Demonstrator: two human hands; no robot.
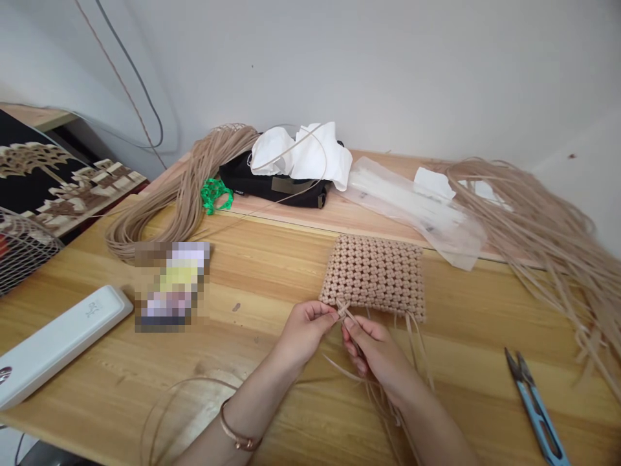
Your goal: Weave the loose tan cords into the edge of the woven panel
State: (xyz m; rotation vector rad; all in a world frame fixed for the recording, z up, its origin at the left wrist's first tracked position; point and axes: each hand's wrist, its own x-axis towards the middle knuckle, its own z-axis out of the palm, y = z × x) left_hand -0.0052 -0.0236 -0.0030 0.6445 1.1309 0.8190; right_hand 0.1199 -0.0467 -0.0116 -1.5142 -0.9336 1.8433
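Observation:
A woven beige panel (376,272) made of knotted cord lies flat on the wooden table. At its near left corner my left hand (310,323) pinches a strand of beige cord where strands cross. Close beside it, my right hand (366,340) has its fingers closed on cord at the same crossing. Loose cord ends (414,330) hang from the panel's near edge on the right. Further lengths run under my right wrist toward the table's front. A bracelet circles my left wrist.
Blue thread snips (536,408) lie at right. Beige cord bundles (543,220) sit at back right and back left (189,175). Between them are a black pouch (276,184), white tissue (315,155) and a plastic bag (412,207). A white device (63,343) lies left.

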